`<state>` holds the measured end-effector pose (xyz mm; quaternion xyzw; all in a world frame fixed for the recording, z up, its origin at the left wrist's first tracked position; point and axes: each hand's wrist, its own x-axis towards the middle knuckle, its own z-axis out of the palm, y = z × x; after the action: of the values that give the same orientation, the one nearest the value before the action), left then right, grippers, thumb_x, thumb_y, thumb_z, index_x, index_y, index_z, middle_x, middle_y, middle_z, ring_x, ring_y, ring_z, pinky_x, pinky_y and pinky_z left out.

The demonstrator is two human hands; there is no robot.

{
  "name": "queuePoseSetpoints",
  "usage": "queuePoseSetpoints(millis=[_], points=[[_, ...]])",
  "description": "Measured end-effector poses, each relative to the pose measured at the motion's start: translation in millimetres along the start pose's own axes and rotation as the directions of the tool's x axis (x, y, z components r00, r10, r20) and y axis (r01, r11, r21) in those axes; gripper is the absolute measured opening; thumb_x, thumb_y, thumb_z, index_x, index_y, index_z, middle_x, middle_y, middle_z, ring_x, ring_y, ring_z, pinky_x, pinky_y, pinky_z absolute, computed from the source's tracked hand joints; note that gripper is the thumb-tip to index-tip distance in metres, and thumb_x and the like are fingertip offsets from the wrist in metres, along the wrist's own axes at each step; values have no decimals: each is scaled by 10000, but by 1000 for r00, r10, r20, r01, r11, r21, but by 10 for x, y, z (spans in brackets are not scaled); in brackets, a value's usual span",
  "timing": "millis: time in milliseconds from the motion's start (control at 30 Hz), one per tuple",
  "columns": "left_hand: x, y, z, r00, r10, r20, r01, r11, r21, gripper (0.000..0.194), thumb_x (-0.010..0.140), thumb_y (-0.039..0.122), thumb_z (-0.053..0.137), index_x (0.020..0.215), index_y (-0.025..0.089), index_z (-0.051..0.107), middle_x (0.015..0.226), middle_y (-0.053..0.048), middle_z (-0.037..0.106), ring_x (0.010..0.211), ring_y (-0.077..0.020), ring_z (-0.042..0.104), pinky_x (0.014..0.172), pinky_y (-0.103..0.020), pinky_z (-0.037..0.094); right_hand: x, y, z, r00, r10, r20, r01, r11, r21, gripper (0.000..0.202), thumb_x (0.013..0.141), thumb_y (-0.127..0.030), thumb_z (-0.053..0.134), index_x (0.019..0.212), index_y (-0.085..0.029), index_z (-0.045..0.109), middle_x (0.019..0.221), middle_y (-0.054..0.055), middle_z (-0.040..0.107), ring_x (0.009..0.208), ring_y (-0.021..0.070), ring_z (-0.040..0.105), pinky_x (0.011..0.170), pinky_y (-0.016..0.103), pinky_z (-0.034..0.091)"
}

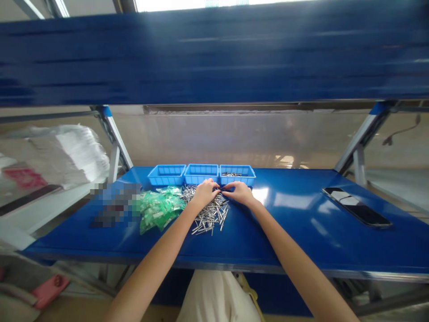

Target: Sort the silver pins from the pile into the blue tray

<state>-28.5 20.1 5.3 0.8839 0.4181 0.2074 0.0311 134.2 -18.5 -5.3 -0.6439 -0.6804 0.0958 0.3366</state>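
A loose heap of thin silver metal pins, which look like blind rivets (209,218), lies on the blue table (288,237). Over the heap's far right edge, my left hand (205,193) has its fingers and thumb drawn together. Close beside it, my right hand (240,193) is pinched too, its fingertips facing the left ones. Something small and dark shows between the fingertips, too small to make out. Just beyond my hands stands the right-hand blue bin (248,180), with some rivets in it. The middle blue bin (201,172) and the left blue bin (166,180) adjoin it.
Green-tinted plastic bags (159,209) touch the heap's left side. A blurred-out dark patch (117,205) lies farther left. A phone (357,206) rests at the table's right. A blue shelf (214,58) spans overhead, with slanted metal supports at both sides.
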Motion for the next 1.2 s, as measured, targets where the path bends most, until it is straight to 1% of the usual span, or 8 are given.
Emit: queuePoseSetpoints(millis=[133, 233, 467, 667, 800, 933, 1100, 1200], points=[[-6, 21, -20, 1000, -7, 16, 8, 999, -38, 188, 786, 295, 516, 891, 212, 647, 903, -45, 570, 865, -183, 537, 714, -272, 437, -14, -3, 1, 999, 33, 27, -33, 999, -8, 198, 666, -393, 609, 799, -277, 698, 779, -14, 693, 775, 199, 617, 607, 263, 410], [-11, 25, -32, 999, -15, 31, 18, 997, -72, 185, 782, 304, 514, 874, 203, 640, 886, -42, 564, 827, -176, 545, 685, -270, 438, -21, 5, -6, 999, 23, 39, -23, 1000, -12, 202, 685, -398, 591, 797, -271, 701, 772, -9, 691, 756, 188, 613, 585, 248, 402], [-16, -4, -8, 1000, -15, 20, 17, 995, -95, 201, 775, 327, 506, 859, 197, 634, 846, -36, 568, 777, -165, 553, 659, -257, 431, -51, -29, -52, 994, 17, 108, -12, 999, -52, 204, 723, -374, 547, 829, -264, 683, 868, -3, 677, 794, 167, 602, 634, 237, 407], [-12, -21, 26, 1000, -10, 6, 11, 995, -97, 188, 764, 323, 518, 847, 201, 635, 795, -32, 583, 794, -173, 547, 679, -259, 416, -53, -65, -18, 997, 68, 34, -63, 988, -140, 201, 713, -335, 534, 829, -241, 669, 887, 14, 659, 841, 183, 592, 661, 251, 393], [-4, -40, 48, 1000, -9, 6, 10, 995, -103, 162, 763, 277, 514, 849, 213, 637, 805, -25, 600, 829, -174, 542, 708, -265, 407, -40, -73, -13, 993, 117, 35, -111, 984, -143, 205, 689, -279, 546, 851, -233, 663, 878, 11, 667, 853, 185, 592, 665, 247, 387], [9, -54, 75, 1000, 1, -12, -3, 994, -111, 172, 757, 233, 507, 875, 214, 631, 836, -22, 610, 844, -167, 545, 737, -269, 403, -30, -81, -15, 990, 139, 30, -132, 977, -167, 221, 692, -273, 538, 873, -239, 661, 860, 13, 670, 833, 189, 595, 651, 250, 388], [11, -50, 70, 999, -11, -39, 8, 996, -92, 202, 747, 212, 494, 899, 211, 627, 814, -25, 619, 830, -171, 550, 710, -267, 395, -16, -56, 6, 992, 129, -10, -128, 967, -222, 198, 701, -261, 534, 839, -236, 674, 873, 39, 646, 832, 197, 588, 655, 263, 396], [8, -35, 41, 997, -40, -68, 35, 996, -83, 186, 743, 257, 513, 878, 215, 634, 759, -20, 627, 794, -175, 556, 681, -267, 386, 2, 1, 21, 988, 152, -37, -157, 961, -227, 184, 718, -272, 536, 824, -213, 674, 896, 62, 634, 829, 199, 589, 674, 276, 406]])
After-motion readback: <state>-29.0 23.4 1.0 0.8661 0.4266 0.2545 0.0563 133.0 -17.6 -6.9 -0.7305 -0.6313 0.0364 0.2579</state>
